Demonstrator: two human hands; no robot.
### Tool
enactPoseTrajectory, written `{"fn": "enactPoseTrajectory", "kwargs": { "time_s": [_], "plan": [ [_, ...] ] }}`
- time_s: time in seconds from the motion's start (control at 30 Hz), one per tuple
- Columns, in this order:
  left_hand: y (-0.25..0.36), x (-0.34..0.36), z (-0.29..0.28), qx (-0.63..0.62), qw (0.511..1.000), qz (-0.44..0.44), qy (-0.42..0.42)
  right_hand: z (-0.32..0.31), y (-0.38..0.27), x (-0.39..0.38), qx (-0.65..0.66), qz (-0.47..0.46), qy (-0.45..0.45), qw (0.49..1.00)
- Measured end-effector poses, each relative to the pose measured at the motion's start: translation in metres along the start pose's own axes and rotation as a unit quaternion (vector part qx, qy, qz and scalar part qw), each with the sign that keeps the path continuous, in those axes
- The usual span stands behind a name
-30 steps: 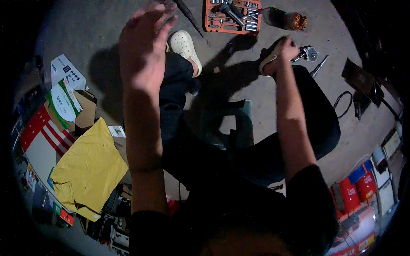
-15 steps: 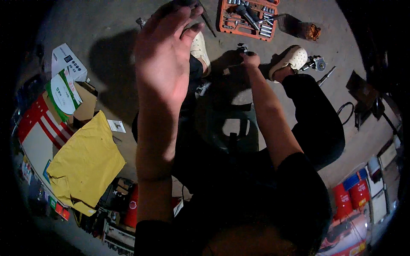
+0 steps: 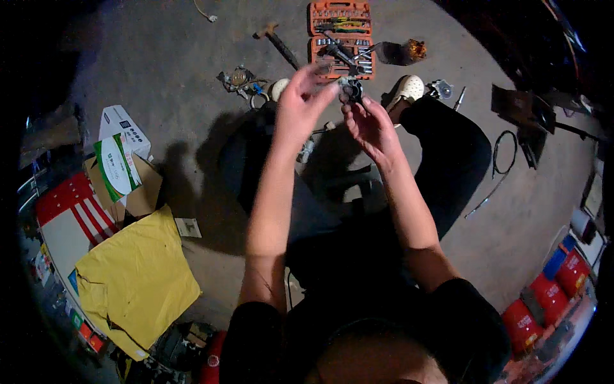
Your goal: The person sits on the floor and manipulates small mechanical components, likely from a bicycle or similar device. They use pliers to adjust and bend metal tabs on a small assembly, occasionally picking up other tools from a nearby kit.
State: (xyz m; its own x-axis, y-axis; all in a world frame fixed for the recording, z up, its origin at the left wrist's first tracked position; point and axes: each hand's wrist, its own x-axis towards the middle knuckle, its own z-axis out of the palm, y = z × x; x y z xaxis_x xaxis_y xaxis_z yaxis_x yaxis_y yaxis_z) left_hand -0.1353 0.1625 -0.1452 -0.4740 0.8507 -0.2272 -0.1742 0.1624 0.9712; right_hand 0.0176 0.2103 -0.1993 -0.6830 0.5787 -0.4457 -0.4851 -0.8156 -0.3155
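My right hand (image 3: 372, 128) grips a small dark metal part (image 3: 352, 91) with a round, ring-like shape, held up between the thumb and fingers. Close beside it on the left is my left hand (image 3: 303, 97), its fingers apart and slightly smeared by motion. The left thumb points at the part's edge; whether it touches cannot be told. Beyond the hands an orange socket tool case (image 3: 311, 50) lies unfolded on the floor, with pliers (image 3: 348, 29) and sockets in it. A hammer (image 3: 279, 46) lies left of the case.
Mechanical parts with a coil spring (image 3: 239, 78) lie by my left shoe. A dark cylinder with a copper-coloured end (image 3: 417, 50) is right of the case. A silvery part (image 3: 440, 89) lies by my right shoe (image 3: 408, 89). Cartons (image 3: 128, 131) and a yellow bag (image 3: 137, 281) stand left.
My left hand has come down from high in front of the camera to beside the dark part. My right hand has lifted that part from near the floor. The whole view has shifted.
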Motion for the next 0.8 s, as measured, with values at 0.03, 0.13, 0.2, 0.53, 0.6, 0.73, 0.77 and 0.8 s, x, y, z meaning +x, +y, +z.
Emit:
{"fn": "enactPoseTrajectory", "kwargs": {
  "time_s": [0.03,0.13,0.2,0.53,0.6,0.73,0.77,0.8],
  "plan": [
    [0.003,-0.021,0.008,-0.019,1.0,0.0,-0.004,0.008,-0.007,-0.021,-0.03,-0.002,-0.001,1.0],
    [0.02,-0.074,0.023,-0.044,0.999,-0.018,0.006,0.028,-0.02,-0.075,-0.103,-0.004,-0.018,0.995],
    [0.026,-0.101,0.031,-0.085,0.996,-0.014,0.018,0.037,-0.02,-0.105,-0.13,-0.016,-0.024,0.991],
    [0.044,-0.173,0.041,-0.315,0.931,-0.145,-0.117,0.029,-0.032,-0.195,-0.047,0.009,-0.067,0.997],
    [0.05,-0.181,0.043,-0.308,0.932,-0.14,-0.127,0.025,-0.033,-0.2,-0.01,0.026,-0.104,0.994],
    [0.065,-0.194,0.047,-0.283,0.943,-0.104,-0.14,0.027,-0.032,-0.207,0.028,0.049,-0.136,0.989],
    [0.068,-0.197,0.046,-0.275,0.946,-0.1,-0.137,0.029,-0.03,-0.209,0.029,0.051,-0.132,0.989],
    [0.071,-0.199,0.046,-0.267,0.95,-0.095,-0.134,0.031,-0.029,-0.211,0.03,0.054,-0.125,0.99]
  ]
}}
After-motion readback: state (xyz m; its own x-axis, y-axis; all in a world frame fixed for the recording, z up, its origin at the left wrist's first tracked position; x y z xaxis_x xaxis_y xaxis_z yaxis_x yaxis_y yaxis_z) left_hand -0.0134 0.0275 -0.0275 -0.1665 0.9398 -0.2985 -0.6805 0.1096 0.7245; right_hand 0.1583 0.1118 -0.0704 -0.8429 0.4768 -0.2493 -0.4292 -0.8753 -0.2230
